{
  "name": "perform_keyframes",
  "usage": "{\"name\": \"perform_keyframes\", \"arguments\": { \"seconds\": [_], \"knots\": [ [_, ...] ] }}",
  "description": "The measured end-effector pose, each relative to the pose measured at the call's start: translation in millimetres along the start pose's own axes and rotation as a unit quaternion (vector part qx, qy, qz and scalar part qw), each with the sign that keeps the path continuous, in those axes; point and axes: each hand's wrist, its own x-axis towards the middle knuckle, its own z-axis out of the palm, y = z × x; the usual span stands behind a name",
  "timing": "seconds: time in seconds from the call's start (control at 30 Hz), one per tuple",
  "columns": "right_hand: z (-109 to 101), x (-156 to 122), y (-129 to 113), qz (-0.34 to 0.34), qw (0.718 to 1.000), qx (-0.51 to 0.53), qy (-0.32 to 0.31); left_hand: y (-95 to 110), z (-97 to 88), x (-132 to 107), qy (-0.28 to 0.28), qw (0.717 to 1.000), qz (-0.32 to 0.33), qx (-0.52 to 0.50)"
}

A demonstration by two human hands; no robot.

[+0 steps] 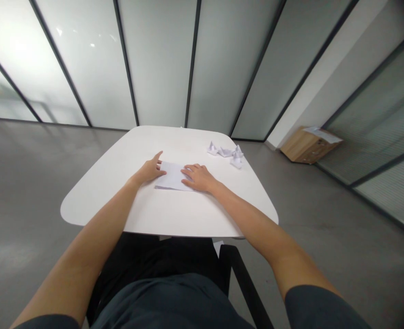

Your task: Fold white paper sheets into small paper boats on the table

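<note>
Two open hands flat, no grip: left hand [149, 170] fingertips at edge of folded white paper [169, 177], right hand [199, 177] pressing on it, centre of white table [95, 205]; paper boats [225, 152] at 1 o'clock, cardboard box [308, 145] beyond at 2 o'clock

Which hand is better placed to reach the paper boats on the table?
Probably the right hand: it rests on the paper sheet, nearer the paper boats than the left hand is.

A white rounded table [95, 201] carries a folded paper sheet [170, 177] and, nearer its far edge, several small paper boats [225, 153].
</note>
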Motion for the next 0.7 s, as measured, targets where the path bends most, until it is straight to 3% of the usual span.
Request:
{"name": "perform_keyframes", "arguments": {
  "seconds": [0.13, 0.37, 0.57, 0.7],
  "knots": [
    [7, 2, 4, -0.032, 0.999, 0.019, -0.002, 5, 1.5, -2, 0.007, 1.000, -0.001, -0.024],
    [12, 5, 8, -0.030, 0.999, 0.029, -0.016, 6, 4.0, -2, 0.009, 0.999, 0.022, -0.034],
    [9, 5, 6, -0.023, 0.999, 0.030, -0.021, 8, 4.6, -3, -0.020, 0.996, 0.090, -0.007],
    [6, 5, 4, -0.019, 0.999, 0.033, -0.027, 11, 7.0, -3, -0.069, 0.990, 0.127, 0.005]
  ]
}}
